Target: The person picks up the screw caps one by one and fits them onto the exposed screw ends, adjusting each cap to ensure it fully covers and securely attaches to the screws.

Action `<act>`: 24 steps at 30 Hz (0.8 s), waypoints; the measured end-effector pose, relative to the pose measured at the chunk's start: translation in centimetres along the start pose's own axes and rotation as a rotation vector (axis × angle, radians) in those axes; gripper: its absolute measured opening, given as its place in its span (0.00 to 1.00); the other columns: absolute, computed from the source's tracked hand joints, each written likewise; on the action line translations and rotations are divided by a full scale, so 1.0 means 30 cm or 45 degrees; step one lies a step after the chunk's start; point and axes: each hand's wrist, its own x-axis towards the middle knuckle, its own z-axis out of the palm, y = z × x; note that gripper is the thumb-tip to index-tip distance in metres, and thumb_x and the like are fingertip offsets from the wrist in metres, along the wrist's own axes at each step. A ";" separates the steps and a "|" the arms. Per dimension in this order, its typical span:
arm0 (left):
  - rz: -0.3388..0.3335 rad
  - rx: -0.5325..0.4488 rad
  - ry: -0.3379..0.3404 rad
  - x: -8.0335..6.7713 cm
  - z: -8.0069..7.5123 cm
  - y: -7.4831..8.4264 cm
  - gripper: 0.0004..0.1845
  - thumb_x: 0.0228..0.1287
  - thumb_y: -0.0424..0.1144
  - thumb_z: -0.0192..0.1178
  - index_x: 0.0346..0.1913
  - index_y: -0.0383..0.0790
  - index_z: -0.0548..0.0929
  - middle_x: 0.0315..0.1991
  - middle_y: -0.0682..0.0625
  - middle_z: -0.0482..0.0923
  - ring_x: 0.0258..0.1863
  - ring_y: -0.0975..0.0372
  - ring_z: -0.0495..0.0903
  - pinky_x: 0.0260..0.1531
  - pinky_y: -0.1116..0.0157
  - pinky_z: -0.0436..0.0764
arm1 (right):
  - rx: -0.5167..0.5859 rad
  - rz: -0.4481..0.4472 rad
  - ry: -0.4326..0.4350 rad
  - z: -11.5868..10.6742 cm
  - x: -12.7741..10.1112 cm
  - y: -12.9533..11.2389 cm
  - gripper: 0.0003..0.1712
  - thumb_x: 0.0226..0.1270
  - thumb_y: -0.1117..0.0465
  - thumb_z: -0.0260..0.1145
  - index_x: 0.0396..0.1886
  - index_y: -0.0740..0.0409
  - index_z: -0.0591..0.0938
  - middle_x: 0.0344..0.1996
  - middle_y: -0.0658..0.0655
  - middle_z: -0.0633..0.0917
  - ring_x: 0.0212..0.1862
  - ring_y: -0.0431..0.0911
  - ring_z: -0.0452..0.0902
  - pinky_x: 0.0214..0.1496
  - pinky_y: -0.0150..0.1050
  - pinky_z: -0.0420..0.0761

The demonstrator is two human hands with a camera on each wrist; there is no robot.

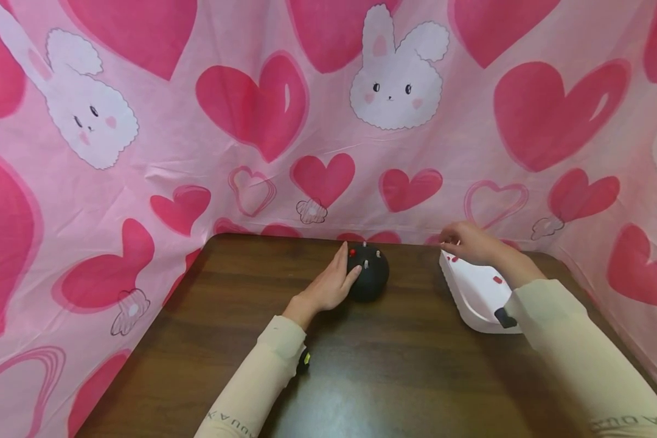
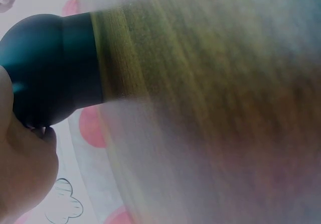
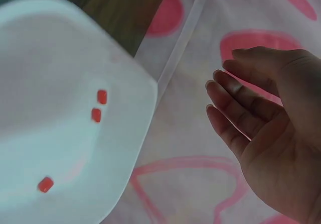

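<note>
A black ball-shaped object [image 1: 370,281] stands on the table, with several small pale pegs and one red piece [image 1: 353,252] on its top. My left hand [image 1: 328,286] holds its left side, the thumb across the front and the fingers behind. In the left wrist view the black ball [image 2: 42,66] shows a short cylindrical base. My right hand [image 1: 473,246] is over the far end of a white tray [image 1: 460,298]. Its fingers are loosely bent in the right wrist view, and I see nothing between them. Small red pieces [image 3: 102,97] lie in the tray.
The brown wooden table [image 1: 241,292] ends at a pink cloth [image 1: 328,134] printed with hearts and rabbits, hanging behind and at both sides. A small black object [image 1: 505,317] is at the tray's near edge, beside the right sleeve.
</note>
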 end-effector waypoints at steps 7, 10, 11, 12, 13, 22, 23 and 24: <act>-0.007 0.001 -0.005 -0.003 -0.003 0.003 0.44 0.81 0.62 0.38 0.83 0.38 0.35 0.84 0.45 0.35 0.82 0.56 0.43 0.78 0.58 0.50 | -0.044 0.027 -0.006 -0.011 -0.032 0.067 0.07 0.63 0.71 0.68 0.39 0.72 0.85 0.29 0.55 0.85 0.34 0.47 0.78 0.40 0.48 0.81; -0.008 0.003 -0.004 -0.004 0.000 0.004 0.44 0.81 0.62 0.38 0.83 0.38 0.35 0.84 0.45 0.35 0.82 0.56 0.43 0.78 0.58 0.50 | -0.064 0.037 -0.005 -0.009 -0.044 0.091 0.07 0.61 0.72 0.69 0.38 0.73 0.85 0.29 0.56 0.85 0.33 0.48 0.79 0.40 0.50 0.81; -0.007 0.003 -0.001 -0.005 0.000 0.005 0.44 0.81 0.62 0.38 0.83 0.38 0.35 0.84 0.45 0.35 0.82 0.56 0.44 0.78 0.58 0.50 | -0.070 0.045 -0.005 -0.009 -0.048 0.099 0.07 0.61 0.72 0.69 0.37 0.73 0.85 0.28 0.56 0.85 0.33 0.49 0.79 0.40 0.50 0.81; -0.006 0.012 -0.001 -0.005 0.001 0.005 0.44 0.81 0.62 0.37 0.83 0.38 0.35 0.84 0.44 0.35 0.82 0.56 0.44 0.78 0.58 0.50 | -0.074 0.059 -0.010 -0.009 -0.053 0.107 0.07 0.61 0.72 0.69 0.37 0.73 0.84 0.29 0.57 0.85 0.33 0.50 0.80 0.40 0.52 0.82; 0.000 0.015 0.006 -0.005 0.002 0.005 0.44 0.81 0.61 0.38 0.83 0.37 0.35 0.84 0.44 0.36 0.82 0.56 0.44 0.78 0.58 0.50 | -0.079 0.079 -0.019 -0.009 -0.057 0.115 0.08 0.61 0.72 0.69 0.38 0.74 0.84 0.29 0.58 0.85 0.34 0.51 0.80 0.41 0.53 0.83; 0.002 0.037 0.010 -0.002 0.006 0.001 0.43 0.82 0.59 0.38 0.83 0.37 0.35 0.84 0.44 0.36 0.82 0.56 0.44 0.78 0.59 0.50 | -0.111 0.170 -0.084 -0.005 -0.096 0.178 0.09 0.58 0.73 0.70 0.35 0.78 0.83 0.30 0.66 0.86 0.36 0.61 0.83 0.44 0.61 0.83; 0.000 0.027 0.007 -0.003 0.006 0.002 0.43 0.82 0.60 0.38 0.83 0.37 0.35 0.84 0.44 0.36 0.82 0.56 0.44 0.78 0.59 0.50 | -0.113 0.180 -0.086 -0.004 -0.100 0.183 0.08 0.57 0.74 0.70 0.35 0.78 0.83 0.30 0.67 0.87 0.36 0.62 0.83 0.44 0.61 0.83; -0.003 0.019 0.002 -0.003 0.005 0.003 0.43 0.82 0.60 0.38 0.83 0.38 0.35 0.84 0.45 0.36 0.82 0.56 0.44 0.78 0.58 0.50 | -0.122 0.190 -0.090 -0.003 -0.103 0.190 0.08 0.57 0.74 0.70 0.34 0.79 0.83 0.29 0.67 0.86 0.36 0.62 0.83 0.44 0.61 0.83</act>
